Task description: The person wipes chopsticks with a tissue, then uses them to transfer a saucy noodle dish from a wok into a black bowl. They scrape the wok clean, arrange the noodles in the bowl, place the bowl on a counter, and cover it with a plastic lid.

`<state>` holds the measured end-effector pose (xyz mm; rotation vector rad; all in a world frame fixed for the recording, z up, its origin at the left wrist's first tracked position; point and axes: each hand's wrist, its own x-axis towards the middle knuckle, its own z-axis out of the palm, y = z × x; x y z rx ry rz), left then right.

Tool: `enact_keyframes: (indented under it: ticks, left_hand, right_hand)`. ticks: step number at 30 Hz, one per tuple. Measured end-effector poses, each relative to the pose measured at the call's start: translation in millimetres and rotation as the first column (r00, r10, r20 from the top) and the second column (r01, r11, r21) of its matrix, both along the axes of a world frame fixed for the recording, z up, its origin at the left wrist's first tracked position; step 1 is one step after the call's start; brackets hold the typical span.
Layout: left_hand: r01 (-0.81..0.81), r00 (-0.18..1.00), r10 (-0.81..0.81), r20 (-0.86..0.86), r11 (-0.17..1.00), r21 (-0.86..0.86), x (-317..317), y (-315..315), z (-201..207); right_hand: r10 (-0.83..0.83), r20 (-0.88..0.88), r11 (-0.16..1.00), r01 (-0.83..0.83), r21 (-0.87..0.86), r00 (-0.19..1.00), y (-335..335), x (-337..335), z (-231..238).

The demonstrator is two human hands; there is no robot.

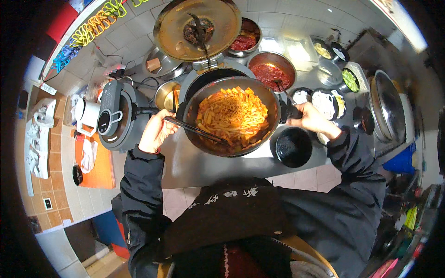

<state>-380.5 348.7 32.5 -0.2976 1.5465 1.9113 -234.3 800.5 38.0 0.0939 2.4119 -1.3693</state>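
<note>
A dark wok [274,111] filled with noodles and chunky pieces in orange-red sauce [234,111] is at the middle of the head view, in front of the open cooking machine [218,76]. My right hand [311,120] is closed around the wok's black handle [289,111]. My left hand [156,133], at the wok's left side, pinches a pair of long dark chopsticks [197,129]. Their tips reach into the near part of the food. Just below the right hand, an empty-looking black bowl [293,147] stands on the steel counter [178,164].
The machine's stained round lid [174,30] stands raised behind the wok. Pots of red sauce [271,74] and bowls of ingredients [323,103] crowd the back and right. A second, closed cooker [111,116] stands left. Large metal basins [389,106] lean at far right.
</note>
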Motion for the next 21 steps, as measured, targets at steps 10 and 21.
enact_keyframes:
  ticks: [10, 21]
  left_hand:
    - [0.151, 0.987, -0.149, -0.054, 0.988, 0.035, 1, -8, -11]
    - [0.144, 0.877, -0.144, -0.459, 0.989, -0.035, 51, -32, 39]
  right_hand:
    - [-0.092, 0.006, 0.987, 0.092, -0.133, 0.996, -76, 99, -16]
    - [-0.057, 0.311, 0.796, 0.231, -0.560, 0.949, -144, 141, -24]
